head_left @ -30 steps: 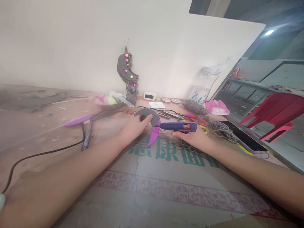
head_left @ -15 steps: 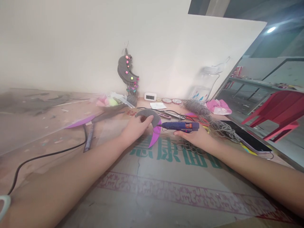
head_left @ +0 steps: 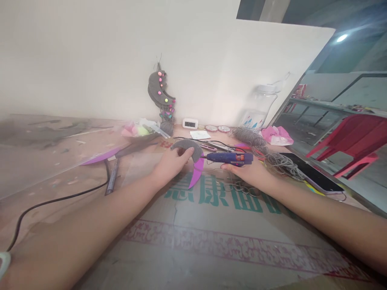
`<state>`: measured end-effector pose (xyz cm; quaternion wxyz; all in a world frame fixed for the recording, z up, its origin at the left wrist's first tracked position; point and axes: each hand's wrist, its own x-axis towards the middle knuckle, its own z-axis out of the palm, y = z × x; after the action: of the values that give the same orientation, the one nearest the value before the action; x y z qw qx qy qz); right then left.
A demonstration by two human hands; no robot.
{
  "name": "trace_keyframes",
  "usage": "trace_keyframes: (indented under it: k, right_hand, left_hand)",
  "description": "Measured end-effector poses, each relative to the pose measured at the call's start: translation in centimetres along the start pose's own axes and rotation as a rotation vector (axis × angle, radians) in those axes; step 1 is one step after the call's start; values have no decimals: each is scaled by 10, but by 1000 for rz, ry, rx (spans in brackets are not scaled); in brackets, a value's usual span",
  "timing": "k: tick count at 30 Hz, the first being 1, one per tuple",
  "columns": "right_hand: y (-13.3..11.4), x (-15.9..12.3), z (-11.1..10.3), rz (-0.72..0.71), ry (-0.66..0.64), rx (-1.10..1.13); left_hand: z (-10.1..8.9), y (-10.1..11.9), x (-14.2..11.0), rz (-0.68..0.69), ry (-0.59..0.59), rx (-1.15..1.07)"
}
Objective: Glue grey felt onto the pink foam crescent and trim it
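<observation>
My left hand (head_left: 175,162) is closed on a crescent moon shape (head_left: 197,174), its upper part wrapped in grey yarn and its lower tip bare purple. In my right hand (head_left: 248,171) is a blue hot glue gun (head_left: 229,158), lying level and pointing left. Its nozzle meets the crescent at the border between the yarn and the purple part; whether it touches cannot be made out. Loose grey yarn (head_left: 242,187) trails under the glue gun. Most fingers of my right hand are hidden behind the gun.
A finished grey moon (head_left: 157,89) with pompoms hangs on the wall. Along the back stand a bowl of pompoms (head_left: 136,131), a small clock (head_left: 190,123) and a clear bottle (head_left: 261,105). A yarn skein (head_left: 249,136) and a phone (head_left: 311,173) lie right; a black cable (head_left: 60,198) crosses left.
The view has shifted very slightly. Both hands keep their holds, and the glue gun's nozzle stays at the same border on the crescent.
</observation>
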<state>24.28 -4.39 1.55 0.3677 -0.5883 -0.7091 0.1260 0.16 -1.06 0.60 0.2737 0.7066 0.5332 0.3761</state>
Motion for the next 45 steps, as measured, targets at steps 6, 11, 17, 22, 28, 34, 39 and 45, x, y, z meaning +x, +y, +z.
trace_keyframes:
  k: [6, 11, 17, 22, 28, 34, 39, 45]
  right_hand:
    - [3, 0, 0, 10, 20, 29]
    - [3, 0, 0, 31, 21, 36]
    - [-1, 1, 0, 41, 44, 30]
    - [-2, 2, 0, 25, 69, 43]
    - [6, 3, 0, -11, 37, 16]
    - [6, 4, 0, -24, 39, 37]
    - [4, 5, 0, -49, 77, 5]
    - [-4, 8, -12, -85, 8, 55]
  left_hand:
    - [0, 0, 0, 13, 2, -1]
    - [1, -2, 1, 10, -4, 5]
    - [2, -4, 1, 15, 4, 21]
    - [1, -2, 1, 6, 2, 31]
    - [0, -2, 1, -7, -8, 16]
    - [1, -5, 1, -36, -16, 16]
    - [1, -6, 1, -28, -47, -44]
    - [1, -8, 6, -19, -20, -75]
